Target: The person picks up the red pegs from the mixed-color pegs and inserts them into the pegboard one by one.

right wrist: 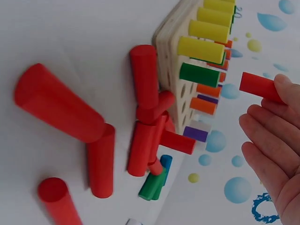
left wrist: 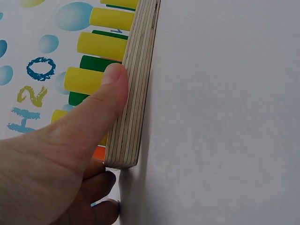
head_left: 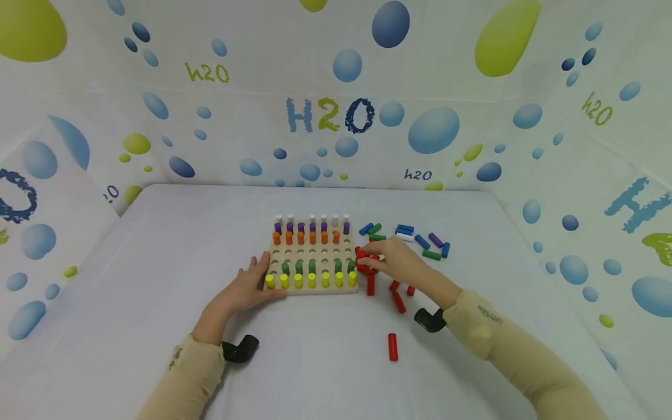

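A wooden pegboard (head_left: 315,291) lies flat, with rows of white, purple, orange, green and yellow pegs standing in its holes. My left hand (head_left: 244,290) holds its near left corner. In the left wrist view, the thumb lies along the plywood edge (left wrist: 133,89) beside the yellow pegs, and the other fingers bend at the board's side. Off the board's right side, my right hand (head_left: 401,262) pinches a red peg (right wrist: 260,87) between thumb and fingertips, raised above a pile of loose red pegs (right wrist: 143,150). One end of that peg is hidden in the grip.
Blue pegs (head_left: 422,241), green pegs (head_left: 431,255), a purple peg (head_left: 436,240) and a white peg (head_left: 404,237) lie scattered beyond the right hand. Nearer the body, a single red peg (head_left: 392,347) rests on the white tablecloth (head_left: 325,361). A patterned backdrop (head_left: 236,128) rises behind the table.
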Motion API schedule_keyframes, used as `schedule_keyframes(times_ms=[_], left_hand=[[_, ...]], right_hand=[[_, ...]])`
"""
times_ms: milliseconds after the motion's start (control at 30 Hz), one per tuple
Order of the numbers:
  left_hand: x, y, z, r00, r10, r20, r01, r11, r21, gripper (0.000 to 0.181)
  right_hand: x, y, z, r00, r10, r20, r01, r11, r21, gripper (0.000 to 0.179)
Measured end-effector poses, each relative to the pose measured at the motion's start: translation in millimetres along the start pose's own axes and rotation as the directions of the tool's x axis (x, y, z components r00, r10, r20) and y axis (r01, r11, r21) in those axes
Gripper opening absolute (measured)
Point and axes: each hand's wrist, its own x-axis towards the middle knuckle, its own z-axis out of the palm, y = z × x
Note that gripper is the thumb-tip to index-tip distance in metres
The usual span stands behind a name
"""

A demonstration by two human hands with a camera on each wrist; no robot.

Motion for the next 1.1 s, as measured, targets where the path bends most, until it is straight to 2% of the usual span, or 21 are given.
schedule_keyframes(times_ms=[133,300,533,867,1100], left_hand=[[4.9,-1.6,0.5,1.000,0.002,-0.003,-0.002,1.000,0.008,0.106],[9.3,-3.0,-0.5,1.000,-0.002,0.000,0.002,1.000,0.014,0.106],[14.2,-1.8,0.0,1.000,0.013,0.001,-0.013,1.000,0.002,0.105],[16.0,-1.7,1.8,1.000,0.001,-0.009,-0.001,1.000,0.011,0.105],[14.8,-2.8,1.5,1.000,-0.009,-0.005,0.009,1.000,0.000,0.104]], right_hand=[[10.0,-1.3,-1.1,1.000,-0.006,0.000,0.006,1.000,0.002,0.033],[20.3,-7.5,-2.7,1.000,0.021,0.015,-0.021,1.000,-0.003,0.035],[34.5,-11.6,-0.8,1.000,0.029,0.006,-0.029,0.999,0.031,0.037],[53.7,-20.3,6.9,1.000,-0.018,-0.008,0.019,0.997,0.077,0.037],[69.3,-26.0,16.2,1.000,-0.010,0.009,0.009,0.995,0.102,0.038]])
